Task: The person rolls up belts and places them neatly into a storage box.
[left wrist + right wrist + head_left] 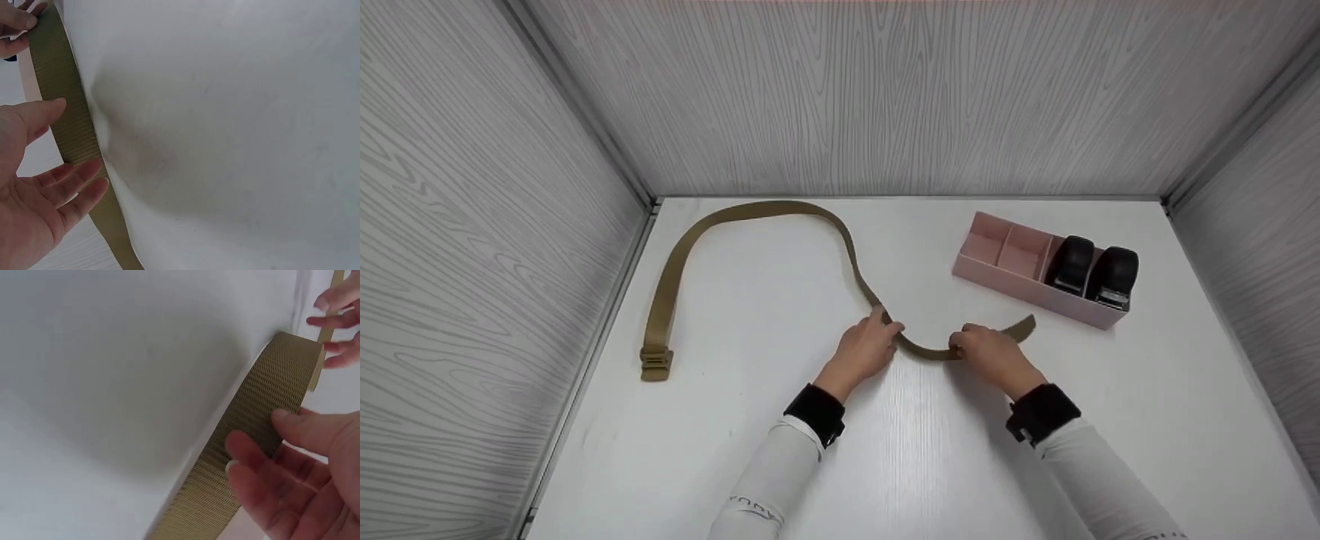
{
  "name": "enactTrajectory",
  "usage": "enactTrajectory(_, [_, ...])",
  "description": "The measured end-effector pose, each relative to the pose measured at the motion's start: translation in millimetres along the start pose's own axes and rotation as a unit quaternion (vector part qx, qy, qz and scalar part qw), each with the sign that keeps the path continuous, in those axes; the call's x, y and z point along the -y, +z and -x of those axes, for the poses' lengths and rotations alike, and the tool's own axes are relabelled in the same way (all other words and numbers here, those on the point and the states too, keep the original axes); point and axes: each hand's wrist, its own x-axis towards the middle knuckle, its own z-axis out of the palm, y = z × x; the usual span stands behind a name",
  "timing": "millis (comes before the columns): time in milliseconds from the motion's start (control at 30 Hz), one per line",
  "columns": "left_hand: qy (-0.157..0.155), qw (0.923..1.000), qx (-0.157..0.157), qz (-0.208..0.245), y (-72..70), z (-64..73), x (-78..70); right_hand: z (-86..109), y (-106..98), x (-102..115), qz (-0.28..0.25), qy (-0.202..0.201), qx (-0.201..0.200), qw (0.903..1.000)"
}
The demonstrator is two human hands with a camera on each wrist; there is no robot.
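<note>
A long olive-tan webbing belt [679, 262] curves across the white table, with its buckle [656, 360] at the left end. Near the belt's other end, my left hand [866, 349] pinches it between thumb and index finger, while the remaining fingers lie loosely against it in the left wrist view. Farther right, my right hand [990, 356] pinches the strap close to its free tip [1021, 328]. In the right wrist view the thumb [289, 422] presses on the ribbed webbing, and some fingertips are hidden behind it. Between both hands the belt stands on edge.
At the back right sits a pink divided box [1027, 295]. Its two right compartments hold black rounded items [1112, 274] with silvery metal parts, perhaps rolled belts. Grey wood-grain walls [840, 97] rise behind and at both sides of the table [765, 300].
</note>
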Motion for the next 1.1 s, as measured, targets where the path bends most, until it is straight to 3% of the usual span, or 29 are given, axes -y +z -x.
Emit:
enactTrajectory(100, [0.006, 0.9998, -0.016, -0.011, -0.1, 1.7, 1.4, 1.2, 0.6, 1.0, -0.022, -0.009, -0.007, 0.9997])
enactTrajectory(333, [0.001, 0.9996, -0.026, -0.013, -0.4, 9.9, 6.9, 15.6, -6.7, -17.7, -0.022, 0.059, -0.047, 0.9969])
enactTrajectory(433, [0.003, 0.9997, -0.025, -0.001, -0.8, 14.2, 9.1, 20.5, -6.9, -26.9, -0.029, 0.071, -0.061, 0.9952])
enactTrajectory(600, [0.012, 0.9998, -0.015, 0.011, -2.3, 19.6, 9.8, 21.7, -0.7, -31.5, -0.061, 0.036, -0.074, 0.9948])
enactTrajectory(767, [0.013, 0.9997, -0.017, 0.011, -2.4, 21.9, 5.4, 16.7, 6.3, -22.3, -0.108, 0.005, -0.067, 0.9918])
enactTrajectory(900, [0.006, 0.9996, -0.026, 0.012, -0.8, 22.8, 1.7, 10.0, 9.4, -11.0, -0.148, 0.007, -0.043, 0.9880])
enactTrajectory(1100, [0.012, 0.9986, -0.042, 0.029, 2.1, 25.8, 1.1, -1.4, 14.9, -0.5, -0.186, 0.006, -0.040, 0.9817])
